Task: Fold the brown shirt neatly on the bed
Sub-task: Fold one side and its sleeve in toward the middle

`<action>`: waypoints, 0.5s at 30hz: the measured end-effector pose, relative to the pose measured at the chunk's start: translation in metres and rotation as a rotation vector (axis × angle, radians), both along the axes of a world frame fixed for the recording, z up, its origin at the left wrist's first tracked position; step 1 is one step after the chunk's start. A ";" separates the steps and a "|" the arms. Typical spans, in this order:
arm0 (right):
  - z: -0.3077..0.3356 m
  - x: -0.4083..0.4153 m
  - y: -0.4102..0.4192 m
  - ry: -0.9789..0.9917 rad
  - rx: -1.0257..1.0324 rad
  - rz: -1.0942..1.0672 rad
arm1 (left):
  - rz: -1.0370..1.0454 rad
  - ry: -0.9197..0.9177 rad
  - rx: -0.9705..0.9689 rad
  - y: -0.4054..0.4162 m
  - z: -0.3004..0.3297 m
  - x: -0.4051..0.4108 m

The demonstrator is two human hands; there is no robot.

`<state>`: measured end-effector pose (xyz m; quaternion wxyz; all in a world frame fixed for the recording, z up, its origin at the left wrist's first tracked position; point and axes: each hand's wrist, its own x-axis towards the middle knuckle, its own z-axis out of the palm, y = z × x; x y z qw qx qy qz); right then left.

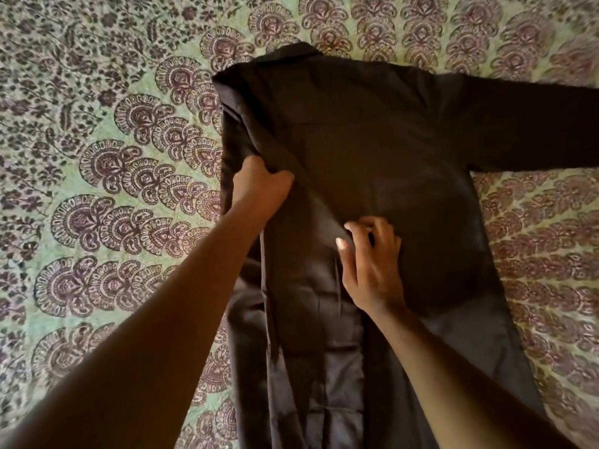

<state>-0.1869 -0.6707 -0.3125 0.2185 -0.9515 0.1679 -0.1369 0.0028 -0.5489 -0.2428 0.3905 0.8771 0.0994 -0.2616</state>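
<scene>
Brown shirt (pixel 372 150) spread across the middle of the frame, lying on the bed (pixel 107 176) with its green and maroon paisley cover filling everything around it. Collar (pixel 291 51) points toward the top of the frame, tail runs down to the bottom edge. One long sleeve (pixel 531 124) stretches flat out to the right edge, clear of the body of the shirt. On the left side, the fabric is already turned inward over the body, a long fold edge running from the upper left shoulder down through the centre.

Left hand (pixel 259 186) comes in from the lower left, arm long across the frame, and it is clenched on a bunch of the folded cloth at the left edge of the shirt, just below the shoulder; fingers are buried in the fabric, knuckles up. Right hand (pixel 372 257) enters from the lower right and sits on the shirt near the centre, fingers curled, thumb and fingertips pinching the fold edge where it crosses the middle. A ridge of cloth pulls taut between the two hands. Below the right hand, toward the bottom centre, the lower part of the shirt lies in looser wrinkles, a paler, greyer patch of cloth showing there.
</scene>
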 end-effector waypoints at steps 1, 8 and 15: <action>0.000 0.000 -0.001 -0.050 0.074 -0.014 | 0.056 0.024 -0.071 0.001 -0.001 0.000; -0.001 -0.004 -0.006 -0.153 0.244 0.001 | 0.353 0.325 -0.503 0.005 -0.012 0.002; 0.012 0.008 -0.007 -0.084 0.421 -0.104 | 0.278 0.313 -0.470 0.011 -0.020 0.009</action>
